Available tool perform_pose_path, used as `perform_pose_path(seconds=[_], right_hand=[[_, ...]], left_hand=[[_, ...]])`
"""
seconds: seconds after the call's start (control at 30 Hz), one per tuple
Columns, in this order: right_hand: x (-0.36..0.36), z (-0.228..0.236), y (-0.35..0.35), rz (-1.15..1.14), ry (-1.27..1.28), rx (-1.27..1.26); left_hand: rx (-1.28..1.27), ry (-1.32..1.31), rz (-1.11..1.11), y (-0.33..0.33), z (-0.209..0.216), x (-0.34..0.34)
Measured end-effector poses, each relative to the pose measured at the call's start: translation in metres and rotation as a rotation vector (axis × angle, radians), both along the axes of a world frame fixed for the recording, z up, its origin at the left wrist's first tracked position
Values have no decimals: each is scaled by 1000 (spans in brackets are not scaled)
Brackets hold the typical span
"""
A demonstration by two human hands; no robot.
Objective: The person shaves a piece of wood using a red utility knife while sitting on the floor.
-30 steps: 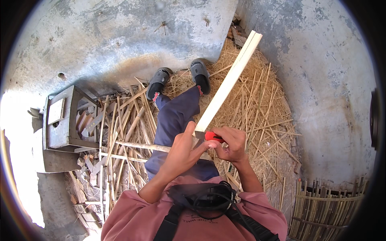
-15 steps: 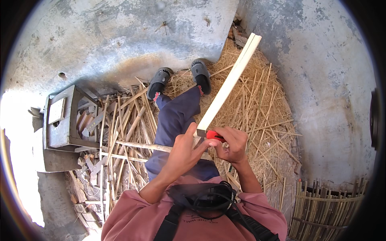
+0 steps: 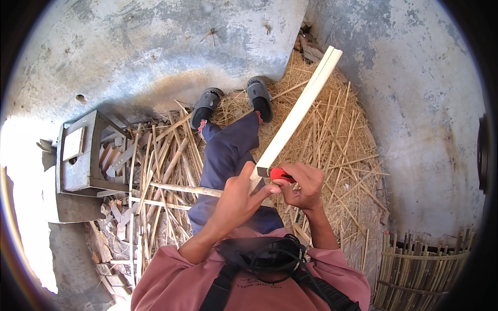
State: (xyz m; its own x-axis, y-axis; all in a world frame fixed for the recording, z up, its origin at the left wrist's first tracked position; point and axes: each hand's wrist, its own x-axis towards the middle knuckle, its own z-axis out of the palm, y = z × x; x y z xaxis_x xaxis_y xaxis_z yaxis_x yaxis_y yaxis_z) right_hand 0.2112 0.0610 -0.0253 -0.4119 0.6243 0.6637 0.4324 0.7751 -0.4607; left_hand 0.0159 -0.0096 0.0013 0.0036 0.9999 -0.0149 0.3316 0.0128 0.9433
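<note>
The person sat on the floor with legs stretched toward the far wall, and a long pale bamboo strip [image 3: 298,111] ran from the hands up and away to the right, its far end raised over the straw. The left hand [image 3: 239,197] was closed around the near end of the strip, thumb pointing up along its left edge. The right hand [image 3: 303,185] was curled tight around a red-handled knife [image 3: 280,174], held just to the right of the strip's near end; the blade itself was too hidden by the fingers to make out. Both hands sat close together above the dark blue trousers [image 3: 231,155]. A heap of straw and thin splints [image 3: 332,150] lay on the right, a scatter of thicker bamboo sticks [image 3: 155,171] on the left, and beyond those a small grey wooden stool [image 3: 78,155] stood on its side. A woven bamboo basket [image 3: 425,269] sat in the near right corner.
</note>
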Motion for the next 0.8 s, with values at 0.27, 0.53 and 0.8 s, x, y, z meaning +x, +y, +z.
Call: perform_pose_path(seconds=[0.27,0.53,0.8], right_hand=[[1,-1,3,-1,-11,17],[5,-1,9,-19,20,-8],[11,1,23,-45,113,9]], left_hand=[[20,42,13,-8,-5,-5],[-22,27,46,-18,-10,-6],[-58,39,21,-31,-16,-9]])
